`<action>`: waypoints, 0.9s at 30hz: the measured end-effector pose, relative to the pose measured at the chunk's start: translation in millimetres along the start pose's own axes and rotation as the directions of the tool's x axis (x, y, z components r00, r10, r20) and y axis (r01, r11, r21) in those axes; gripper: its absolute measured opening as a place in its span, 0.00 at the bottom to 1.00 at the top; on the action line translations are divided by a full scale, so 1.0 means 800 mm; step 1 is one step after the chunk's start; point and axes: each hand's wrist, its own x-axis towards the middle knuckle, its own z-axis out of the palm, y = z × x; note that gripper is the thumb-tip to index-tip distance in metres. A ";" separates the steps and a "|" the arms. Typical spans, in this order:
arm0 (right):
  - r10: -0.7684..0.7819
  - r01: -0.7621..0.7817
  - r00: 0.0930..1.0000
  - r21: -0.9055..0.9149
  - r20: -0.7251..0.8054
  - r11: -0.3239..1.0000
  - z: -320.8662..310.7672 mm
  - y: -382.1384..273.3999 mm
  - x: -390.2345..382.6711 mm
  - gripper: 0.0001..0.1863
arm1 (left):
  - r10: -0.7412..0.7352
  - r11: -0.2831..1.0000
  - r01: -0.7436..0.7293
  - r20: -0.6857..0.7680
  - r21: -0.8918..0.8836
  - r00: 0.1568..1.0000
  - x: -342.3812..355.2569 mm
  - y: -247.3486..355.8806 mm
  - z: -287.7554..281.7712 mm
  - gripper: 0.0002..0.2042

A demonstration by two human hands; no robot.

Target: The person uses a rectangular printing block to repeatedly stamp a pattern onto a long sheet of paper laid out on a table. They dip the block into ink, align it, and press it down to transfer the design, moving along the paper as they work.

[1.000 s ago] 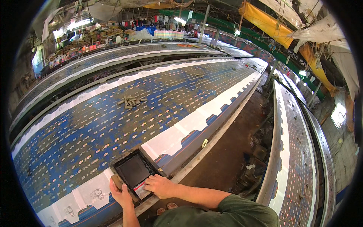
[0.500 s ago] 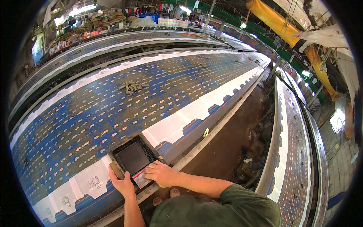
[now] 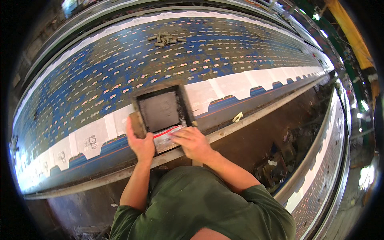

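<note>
A dark square screen-printing frame (image 3: 158,110) rests over white fabric pieces (image 3: 224,84) along the near edge of a long printing table. My left hand (image 3: 140,142) grips the wooden block (image 3: 138,125) on the frame's left side, thumb toward the frame. My right hand (image 3: 192,142) has curled fingers on a red-edged strip (image 3: 164,133), probably a squeegee, at the frame's near end; its fingertips are slightly blurred. Line-drawn cartoon figures (image 3: 93,142) show on the pieces to the left of the frame.
The patterned blue-grey table top (image 3: 112,68) carries a pile of short grey cylinders (image 3: 164,39). A pale yellow scrap (image 3: 237,117) lies on the near rail. A second table (image 3: 316,168) runs along the right, past a dark aisle (image 3: 256,144) with clutter.
My view has swung down and turned, so the frame and both hands appear higher and more upright in the picture. Both hands stay at the frame, with little change in grip.
</note>
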 end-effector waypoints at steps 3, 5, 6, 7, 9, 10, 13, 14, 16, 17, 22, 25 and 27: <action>-0.008 0.012 0.999 0.087 -0.051 0.996 -0.047 0.055 -0.016 0.20 | -0.032 0.996 0.032 0.007 -0.079 0.999 -0.018 0.000 0.074 0.47; -0.009 0.014 0.999 0.115 -0.044 0.993 -0.076 0.090 -0.031 0.23 | -0.041 0.997 0.041 0.009 -0.067 0.999 -0.028 0.013 0.117 0.48; -0.013 0.018 0.999 0.133 -0.040 0.991 -0.087 0.106 -0.037 0.24 | -0.018 0.999 0.019 0.004 -0.040 1.000 -0.034 0.010 0.135 0.49; -0.008 0.014 0.999 0.154 -0.041 0.988 -0.097 0.120 -0.043 0.23 | -0.074 0.993 0.075 0.009 -0.096 0.997 -0.039 0.009 0.151 0.48; 0.006 0.002 0.999 0.187 -0.039 0.982 -0.110 0.145 -0.052 0.21 | -0.167 0.957 0.166 0.020 -0.239 0.986 -0.044 0.029 0.176 0.47; -0.010 0.016 0.999 0.207 -0.031 0.978 -0.114 0.152 -0.054 0.20 | -0.195 0.954 0.195 0.024 -0.228 0.980 -0.047 0.028 0.180 0.47; -0.046 0.046 0.999 0.254 -0.005 0.966 -0.127 0.165 -0.053 0.20 | -0.255 0.945 0.253 0.018 -0.207 0.967 -0.044 0.026 0.186 0.47; -0.053 0.050 0.999 0.264 0.005 0.963 -0.130 0.166 -0.051 0.20 | -0.277 0.933 0.274 0.021 -0.233 0.961 -0.047 0.028 0.187 0.47; -0.060 0.055 0.998 0.281 0.010 0.958 -0.130 0.170 -0.049 0.20 | -0.308 0.910 0.305 0.033 -0.283 0.951 -0.047 0.034 0.188 0.47; -0.061 0.056 0.998 0.288 0.006 0.956 -0.129 0.173 -0.049 0.20 | -0.304 0.912 0.298 0.023 -0.281 0.952 -0.047 0.033 0.188 0.47; -0.142 0.135 0.989 0.155 0.037 0.979 -0.130 0.174 -0.035 0.22 | -0.291 0.914 0.289 0.035 -0.286 0.956 -0.049 0.022 0.191 0.47; -0.238 0.235 0.956 0.041 0.172 0.971 -0.130 0.162 -0.017 0.21 | -0.363 0.901 0.376 0.097 -0.218 0.927 -0.044 0.039 0.186 0.47; -0.232 0.234 0.931 0.027 0.283 0.972 -0.132 0.164 -0.012 0.20 | -0.305 0.928 0.312 0.067 -0.205 0.950 -0.049 0.025 0.191 0.46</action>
